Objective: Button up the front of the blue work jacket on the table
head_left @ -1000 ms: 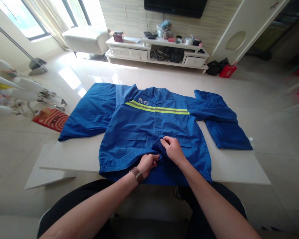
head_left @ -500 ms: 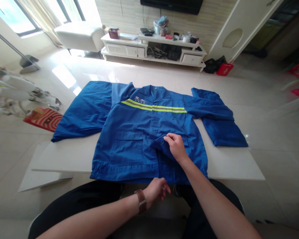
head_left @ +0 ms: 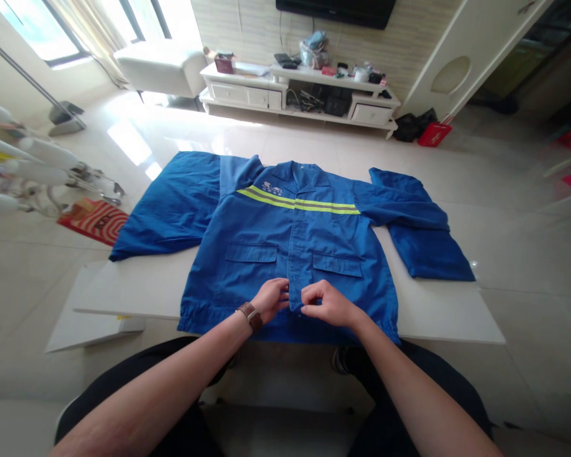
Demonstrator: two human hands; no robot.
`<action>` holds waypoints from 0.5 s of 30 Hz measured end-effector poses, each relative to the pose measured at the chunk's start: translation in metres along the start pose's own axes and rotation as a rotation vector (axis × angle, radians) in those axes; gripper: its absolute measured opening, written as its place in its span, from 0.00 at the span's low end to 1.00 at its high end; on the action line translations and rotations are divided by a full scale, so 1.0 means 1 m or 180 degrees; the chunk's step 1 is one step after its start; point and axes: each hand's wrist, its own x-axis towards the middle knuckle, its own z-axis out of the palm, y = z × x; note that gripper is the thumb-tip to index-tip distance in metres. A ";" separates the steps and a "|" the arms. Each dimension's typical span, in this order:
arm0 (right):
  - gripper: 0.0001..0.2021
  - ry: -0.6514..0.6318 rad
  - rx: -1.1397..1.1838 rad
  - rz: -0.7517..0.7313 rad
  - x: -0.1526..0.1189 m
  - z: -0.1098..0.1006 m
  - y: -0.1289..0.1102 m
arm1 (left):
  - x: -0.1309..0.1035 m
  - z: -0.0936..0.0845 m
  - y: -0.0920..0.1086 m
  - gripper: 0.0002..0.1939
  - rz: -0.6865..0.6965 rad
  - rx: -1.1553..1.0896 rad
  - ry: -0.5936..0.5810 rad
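A blue work jacket (head_left: 252, 228) lies front up, collar away from me, with a yellow-and-grey reflective stripe across its chest. My left hand (head_left: 269, 301), wearing a brown-strapped watch (head_left: 251, 315), has its fingers closed at the edge of the front placket (head_left: 295, 273), low on the jacket. Just across the placket, my right hand (head_left: 330, 304) is curled, thumb and finger at the placket's lower corner. The fingertips of both hands are partly hidden.
Under the jacket is a white table (head_left: 438, 314). Folded blue cloth lies at the left (head_left: 171, 203) and right (head_left: 423, 247). A red paper bag (head_left: 92, 219) stands on the floor at left. Beyond is a white TV cabinet (head_left: 247, 95).
My left hand has risen from below the hem to the placket edge. My right hand has moved down, and the lifted placket flap now lies flatter, showing the right pocket.
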 end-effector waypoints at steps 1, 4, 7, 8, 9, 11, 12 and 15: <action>0.14 -0.0106 -0.0008 0.0079 0.001 0.001 0.003 | 0.002 0.000 -0.002 0.10 0.0123 0.0073 0.0042; 0.15 0.0294 -0.0231 0.0293 0.009 0.002 0.017 | 0.007 0.002 -0.008 0.14 0.0473 0.0386 0.0171; 0.11 0.1135 -0.0593 0.0282 0.021 0.002 0.027 | 0.012 0.004 -0.011 0.16 0.0632 0.0624 0.0082; 0.10 0.1210 -0.0715 0.0280 0.024 0.002 0.029 | 0.013 0.004 -0.011 0.15 0.0724 0.0709 0.0037; 0.11 0.1176 -0.0866 0.0295 0.026 0.002 0.029 | 0.014 0.005 -0.010 0.14 0.0849 0.0798 0.0009; 0.13 0.0995 -0.1272 0.0355 0.029 0.002 0.026 | 0.016 0.007 -0.008 0.12 0.1041 0.0944 -0.0017; 0.12 0.0946 -0.1503 0.0405 0.029 0.002 0.023 | 0.015 0.008 -0.007 0.11 0.1024 0.0971 -0.0019; 0.11 0.0989 -0.2045 0.0674 0.029 0.001 0.018 | 0.013 0.009 -0.004 0.12 0.0665 0.0867 0.0020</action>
